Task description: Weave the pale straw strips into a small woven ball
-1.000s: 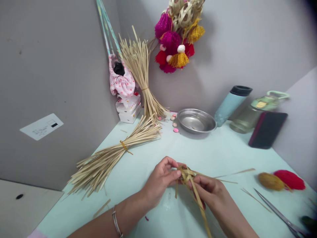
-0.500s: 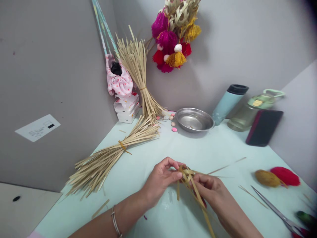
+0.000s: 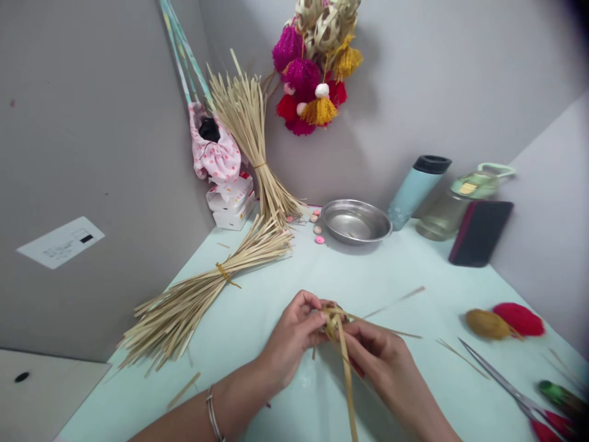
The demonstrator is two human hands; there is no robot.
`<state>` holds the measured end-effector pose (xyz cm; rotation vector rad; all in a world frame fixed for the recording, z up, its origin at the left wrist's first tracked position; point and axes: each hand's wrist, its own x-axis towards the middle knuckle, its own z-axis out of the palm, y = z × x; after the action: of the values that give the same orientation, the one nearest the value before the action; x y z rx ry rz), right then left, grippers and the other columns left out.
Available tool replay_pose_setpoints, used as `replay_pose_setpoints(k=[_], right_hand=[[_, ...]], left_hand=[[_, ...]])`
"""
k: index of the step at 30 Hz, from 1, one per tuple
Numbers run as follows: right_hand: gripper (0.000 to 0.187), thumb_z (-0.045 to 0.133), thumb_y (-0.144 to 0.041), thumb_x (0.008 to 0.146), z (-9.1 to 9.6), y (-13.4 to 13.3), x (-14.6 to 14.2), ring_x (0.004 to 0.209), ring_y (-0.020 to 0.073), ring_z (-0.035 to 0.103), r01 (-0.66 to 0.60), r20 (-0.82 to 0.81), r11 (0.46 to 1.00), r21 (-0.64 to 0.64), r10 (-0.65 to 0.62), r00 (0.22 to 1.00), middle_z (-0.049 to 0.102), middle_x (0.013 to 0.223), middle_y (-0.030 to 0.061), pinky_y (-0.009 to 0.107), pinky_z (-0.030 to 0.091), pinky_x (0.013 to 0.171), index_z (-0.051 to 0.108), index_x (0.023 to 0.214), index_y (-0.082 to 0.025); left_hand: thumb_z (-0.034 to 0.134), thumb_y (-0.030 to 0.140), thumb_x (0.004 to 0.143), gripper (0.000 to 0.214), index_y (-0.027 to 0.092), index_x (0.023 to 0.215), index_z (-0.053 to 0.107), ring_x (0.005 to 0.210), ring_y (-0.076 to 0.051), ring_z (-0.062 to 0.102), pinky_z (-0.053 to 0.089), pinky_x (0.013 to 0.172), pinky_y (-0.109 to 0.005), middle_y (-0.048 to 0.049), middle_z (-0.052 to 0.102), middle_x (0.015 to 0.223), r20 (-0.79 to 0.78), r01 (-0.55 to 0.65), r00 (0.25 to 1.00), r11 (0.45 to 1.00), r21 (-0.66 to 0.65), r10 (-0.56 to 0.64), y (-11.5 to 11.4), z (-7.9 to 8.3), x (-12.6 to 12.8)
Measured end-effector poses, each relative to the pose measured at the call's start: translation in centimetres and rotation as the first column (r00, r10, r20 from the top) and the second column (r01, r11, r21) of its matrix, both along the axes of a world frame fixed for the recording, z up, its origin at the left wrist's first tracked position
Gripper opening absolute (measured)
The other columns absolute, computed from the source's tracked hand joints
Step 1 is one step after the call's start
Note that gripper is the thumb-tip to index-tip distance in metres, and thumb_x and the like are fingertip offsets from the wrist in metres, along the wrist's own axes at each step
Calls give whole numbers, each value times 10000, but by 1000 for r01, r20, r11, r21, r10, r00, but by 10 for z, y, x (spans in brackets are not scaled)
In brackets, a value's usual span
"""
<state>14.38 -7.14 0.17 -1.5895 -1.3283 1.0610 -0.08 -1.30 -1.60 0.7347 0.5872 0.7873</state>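
Small tan woven-straw piece (image 3: 330, 321), pinched in the fingertips of left hand (image 3: 289, 339) and right hand (image 3: 384, 355), now trails its long flat strip (image 3: 348, 382) steeper than before, suggesting weaving continues.

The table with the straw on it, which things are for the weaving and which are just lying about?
Likely for the weaving:
- woven piece, in the left hand and right hand
- tied bundle lying flat
- tied bundle standing up
- perhaps the scissors

Probably just lying about:
- phone
- blue tumbler
- green bottle
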Motion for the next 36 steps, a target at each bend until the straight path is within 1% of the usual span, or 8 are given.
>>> replay_pose_setpoints(k=[4,8,10,13,16,21,29,36], right_hand=[[156,550,-295,923,-9,-7,0,635,148,573,-76,239,948,309,0,971,638,738,10,232,470,592,673,954,-203],[189,526,-192,938,-19,-8,4,628,154,623,-202,486,788,581,-137,863,673,753,36,234,496,583,678,1048,-212],[197,513,-178,945,-20,-6,6,606,156,635,-249,566,720,648,-235,790,675,714,40,231,496,556,686,1037,-204],[211,494,-169,951,-18,-5,6,598,157,656,-333,638,672,662,-272,720,681,689,41,231,515,558,696,1004,-200],[221,501,-134,937,-16,-7,7,703,163,696,-377,669,683,626,-220,710,721,815,76,234,544,630,699,1020,-190],[228,505,-135,923,-19,-10,8,684,147,695,-346,627,696,629,-192,755,720,834,71,207,541,595,704,1019,-192],[175,509,-224,948,-16,-16,-1,725,181,703,-230,548,731,642,-228,805,721,858,80,244,546,594,678,994,-221],[199,501,-259,959,-17,-17,-3,869,220,720,-200,517,707,679,-266,814,734,925,104,272,560,691,694,999,-226]], left_hand=[[540,179,868,104,199,855,438,888,-178,655,492,748,-300,-72,648,1057,73,15,997,999,-46,-12,3,-2,-2],[550,196,866,108,198,842,445,835,-155,650,486,716,-269,-59,657,1001,112,43,993,997,-64,-35,4,-4,-2],[577,228,862,135,195,831,449,796,-143,637,485,694,-257,-52,655,953,110,51,993,997,-65,-44,4,-4,-2],[619,272,847,186,192,815,454,739,-125,611,474,660,-237,-29,641,864,86,48,995,996,-70,-42,4,-4,-1],[639,280,840,179,194,854,482,692,-105,584,452,634,-212,-8,629,802,65,36,997,996,-81,-31,3,-3,-1],[623,294,857,242,160,1055,586,787,-124,605,477,706,-241,-70,661,940,71,72,995,994,-84,-66,4,-3,-1],[595,242,858,244,128,1061,667,830,-149,626,490,730,-260,-105,671,967,179,158,974,983,-96,-139,6,-2,-3],[627,276,861,282,133,1098,678,886,-163,641,486,800,-278,-117,675,1001,182,194,966,980,-43,-183,9,3,-5]])
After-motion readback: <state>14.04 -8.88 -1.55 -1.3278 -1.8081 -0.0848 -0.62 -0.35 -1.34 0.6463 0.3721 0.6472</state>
